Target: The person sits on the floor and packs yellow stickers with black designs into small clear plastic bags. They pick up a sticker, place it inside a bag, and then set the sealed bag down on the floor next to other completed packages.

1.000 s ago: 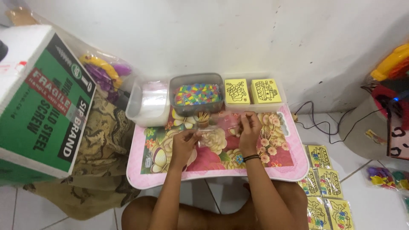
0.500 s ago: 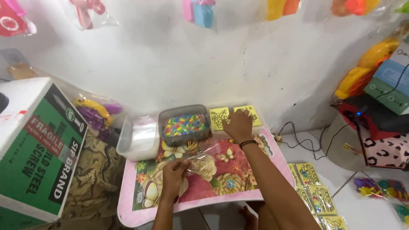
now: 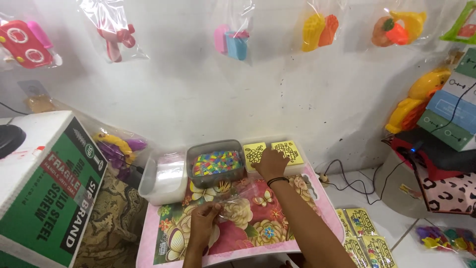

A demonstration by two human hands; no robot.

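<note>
My left hand point(image 3: 204, 220) pinches a small clear plastic bag point(image 3: 233, 203) just above the pink flowered table point(image 3: 258, 233). My right hand point(image 3: 270, 164), with a black band on the wrist, reaches to the back of the table and rests on the yellow printed cards point(image 3: 286, 150) there; whether it grips one cannot be told. A grey tub of small many-coloured pieces point(image 3: 216, 163) stands just left of that hand.
A clear tub with plastic bags point(image 3: 161, 179) sits left of the grey tub. A large green and white carton point(image 3: 47, 188) stands at far left. More yellow cards point(image 3: 367, 235) lie on the floor at right. Bagged toys point(image 3: 317, 27) hang on the wall.
My right hand has gone from the bag near the table's middle up to the yellow cards at the back. My view has tilted up toward the wall.
</note>
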